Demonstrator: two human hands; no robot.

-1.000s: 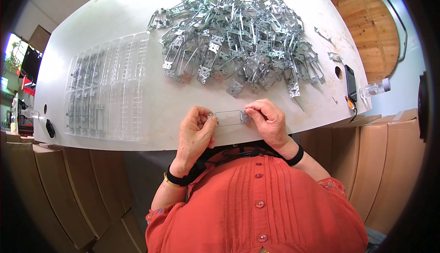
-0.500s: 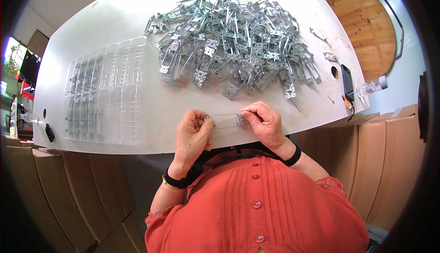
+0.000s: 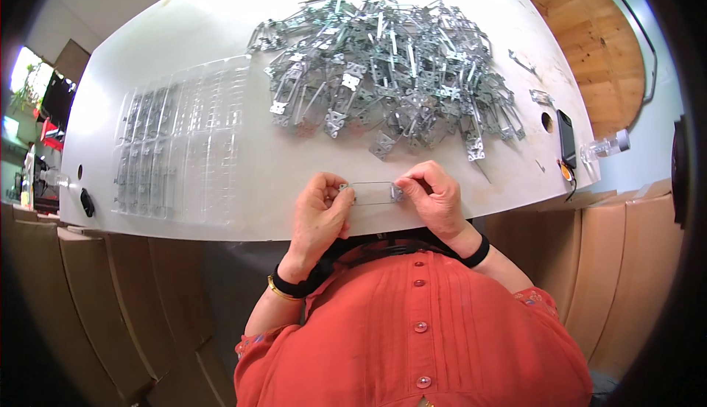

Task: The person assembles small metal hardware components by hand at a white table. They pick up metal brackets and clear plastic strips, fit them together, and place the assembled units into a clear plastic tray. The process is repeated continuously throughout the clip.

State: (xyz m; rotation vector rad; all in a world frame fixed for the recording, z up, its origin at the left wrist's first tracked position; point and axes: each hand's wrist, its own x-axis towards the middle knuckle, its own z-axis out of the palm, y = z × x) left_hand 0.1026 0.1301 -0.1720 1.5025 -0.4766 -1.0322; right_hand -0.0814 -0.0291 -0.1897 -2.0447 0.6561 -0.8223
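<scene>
Between my two hands is a metal bracket with two thin parallel wire rods (image 3: 374, 183) and a small plate at each end. My left hand (image 3: 322, 208) pinches the left end plate between thumb and fingers. The right end plate is pinched in my right hand (image 3: 433, 197). The bracket is held level, just above the near edge of the white table (image 3: 276, 186). Beyond my hands lies a large heap of similar metal brackets (image 3: 398, 75). To the left, a clear plastic tray (image 3: 210, 179) has several metal parts in rows in its left-hand compartments.
At the table's right edge are a black phone (image 3: 565, 138), a clear bottle (image 3: 607, 145) and two loose brackets, one of them small (image 3: 541, 97). A black object (image 3: 87, 202) lies at the left edge. Cardboard boxes (image 3: 618, 260) stand below the table on both sides.
The view has shifted slightly, so the table and my hands appear a little further right. Both hands keep their pinch on the bracket, which now looks flatter toward me.
</scene>
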